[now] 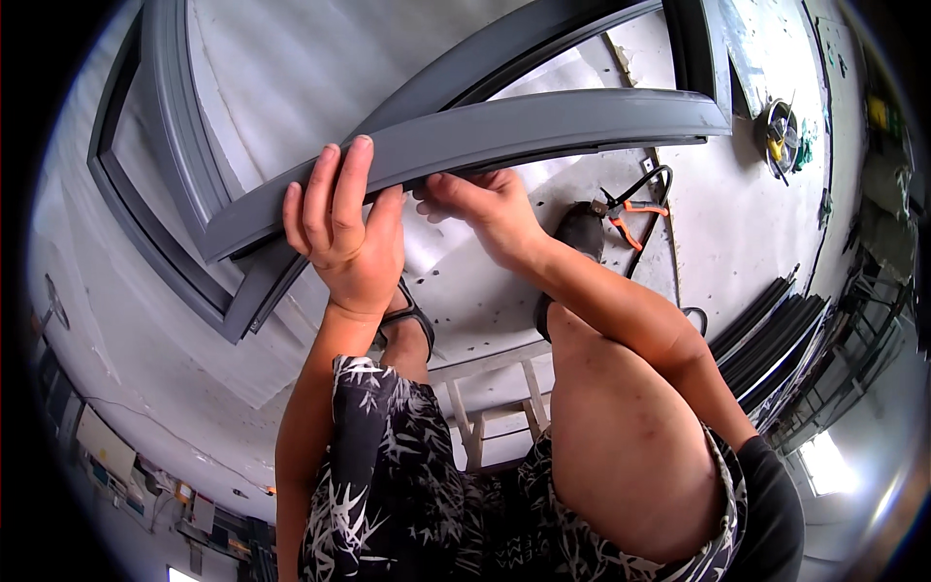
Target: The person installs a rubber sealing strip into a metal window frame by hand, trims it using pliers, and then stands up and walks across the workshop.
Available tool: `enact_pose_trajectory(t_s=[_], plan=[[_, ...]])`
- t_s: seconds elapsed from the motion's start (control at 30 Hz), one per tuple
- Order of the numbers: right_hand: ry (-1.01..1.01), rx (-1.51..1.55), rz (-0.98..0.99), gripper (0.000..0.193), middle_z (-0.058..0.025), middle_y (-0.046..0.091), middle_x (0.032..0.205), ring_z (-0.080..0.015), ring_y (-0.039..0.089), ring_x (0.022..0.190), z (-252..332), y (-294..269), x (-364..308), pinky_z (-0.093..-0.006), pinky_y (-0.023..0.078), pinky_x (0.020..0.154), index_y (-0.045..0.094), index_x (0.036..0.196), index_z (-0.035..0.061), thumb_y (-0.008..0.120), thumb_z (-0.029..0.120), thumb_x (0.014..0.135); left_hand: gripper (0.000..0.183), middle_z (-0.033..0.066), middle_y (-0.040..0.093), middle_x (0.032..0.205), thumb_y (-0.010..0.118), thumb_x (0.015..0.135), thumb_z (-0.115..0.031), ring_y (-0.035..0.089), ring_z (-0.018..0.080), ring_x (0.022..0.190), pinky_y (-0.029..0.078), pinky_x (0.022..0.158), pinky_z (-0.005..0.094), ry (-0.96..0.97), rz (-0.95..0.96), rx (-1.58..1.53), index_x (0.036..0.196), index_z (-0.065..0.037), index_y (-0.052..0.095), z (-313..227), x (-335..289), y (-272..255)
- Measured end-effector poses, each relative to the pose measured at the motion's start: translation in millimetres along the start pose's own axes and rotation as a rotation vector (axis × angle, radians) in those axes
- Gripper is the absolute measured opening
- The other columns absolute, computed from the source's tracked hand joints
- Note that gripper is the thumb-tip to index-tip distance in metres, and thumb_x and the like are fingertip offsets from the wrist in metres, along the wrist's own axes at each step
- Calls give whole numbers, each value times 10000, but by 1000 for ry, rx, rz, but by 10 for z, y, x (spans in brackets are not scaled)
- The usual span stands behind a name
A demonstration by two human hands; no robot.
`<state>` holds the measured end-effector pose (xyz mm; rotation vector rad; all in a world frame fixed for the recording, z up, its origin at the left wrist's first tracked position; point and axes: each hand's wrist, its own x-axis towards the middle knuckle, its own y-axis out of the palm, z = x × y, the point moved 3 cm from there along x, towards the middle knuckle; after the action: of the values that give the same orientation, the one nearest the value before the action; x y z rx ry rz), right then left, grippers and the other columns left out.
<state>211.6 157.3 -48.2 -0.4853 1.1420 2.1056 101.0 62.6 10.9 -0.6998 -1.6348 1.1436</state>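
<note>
A grey window or door frame (582, 116) lies across the space before me, its nearest bar curving from left to right in this view. My left hand (339, 228) is closed round that bar, fingers over its top face and thumb at the near edge. Just to the right, my right hand (485, 209) reaches the bar's near underside with bent fingers. Its thumb presses at a thin black rubber strip (572, 152) that runs along this edge; the fingertips are partly hidden. Orange-handled pliers (626, 223) lie on the floor beside my shoe, close to a loose black strip (657, 223).
Another grey frame section (170, 116) stretches away at the left. A round container (779, 131) holding small items is at the far right. Long dark profiles (776, 330) are stacked on the right. Under my legs is a low stool (495, 407). Dark scraps dot the pale floor.
</note>
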Motion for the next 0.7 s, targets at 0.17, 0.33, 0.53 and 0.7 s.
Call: enact_pose_trajectory(t_s=[0.17,0.33,0.53,0.7], plan=[[1,32,9,198,-95,678,867,-181,649,788,-59,32,27,-311,534,707,662,982,-22,683,142,873,40,-27,525,1338,706,803,-188,456,218,1261,282,1069,425,-28,-29,-36,802,-226,694,11,-6,-3],[16,8,40,165,-88,678,876,-178,653,794,-90,80,51,-306,535,706,665,985,-15,672,111,879,85,-8,516,1352,708,798,-189,452,222,1268,292,1070,418,6,-30,-28,866,-237,722,66,-14,-18],[44,45,-60,150,-90,675,846,-176,652,740,-93,141,47,-299,535,682,665,951,-15,682,105,863,196,10,532,1349,673,808,-124,464,229,1267,319,1064,408,77,36,-25,940,-254,737,266,-23,-142],[28,15,25,148,-87,677,841,-175,652,735,-182,183,112,-295,533,681,667,950,-8,687,98,848,182,15,529,1352,669,824,-133,459,233,1274,315,1067,417,72,25,-33,946,-248,740,278,-56,-122]])
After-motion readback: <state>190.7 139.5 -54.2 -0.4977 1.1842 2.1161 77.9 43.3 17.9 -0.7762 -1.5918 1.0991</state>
